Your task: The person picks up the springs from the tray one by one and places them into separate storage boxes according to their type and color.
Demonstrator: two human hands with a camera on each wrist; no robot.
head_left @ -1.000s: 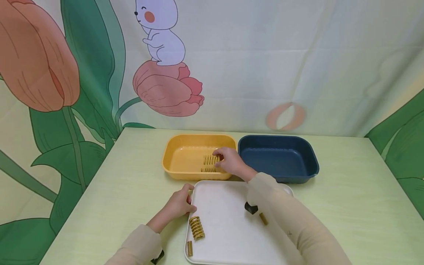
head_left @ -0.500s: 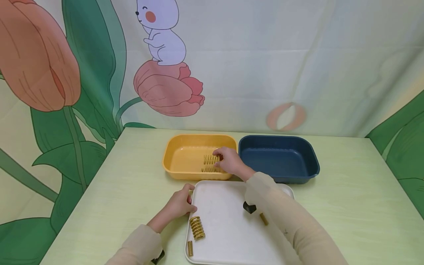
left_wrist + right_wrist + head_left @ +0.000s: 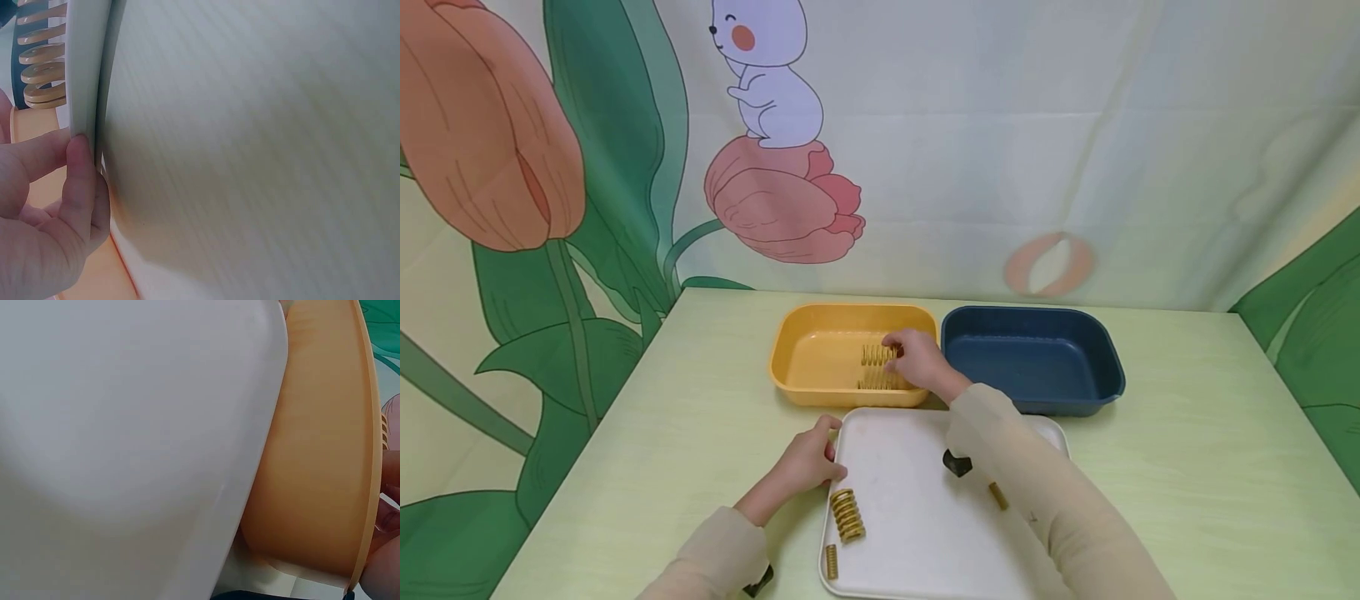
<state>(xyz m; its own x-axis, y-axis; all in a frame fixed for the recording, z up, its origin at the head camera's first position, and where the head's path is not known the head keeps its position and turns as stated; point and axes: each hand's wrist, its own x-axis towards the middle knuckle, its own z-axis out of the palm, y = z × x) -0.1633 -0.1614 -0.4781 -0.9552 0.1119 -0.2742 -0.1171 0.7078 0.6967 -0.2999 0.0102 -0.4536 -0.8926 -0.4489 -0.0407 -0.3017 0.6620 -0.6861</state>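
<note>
Your head view is bright and evenly lit, with soft shadow on the tray [image 3: 917, 517] beside your right sleeve [image 3: 1037, 487]. Your wrist views are dimmer: shadow spreads over the table [image 3: 281, 187] in the left, its grain perhaps slightly out of focus; the tray darkens toward the lower left in the right.

A pale green tabletop [image 3: 1210, 467] is running back to a tulip-printed fabric backdrop [image 3: 955, 158] (faintly creased at right). There, a white cartoon animal [image 3: 781, 104] is sitting on a pink flower [image 3: 778, 204].

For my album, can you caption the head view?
Left hand gripping white tray, right hand pinching spring at yellow bin.
</note>
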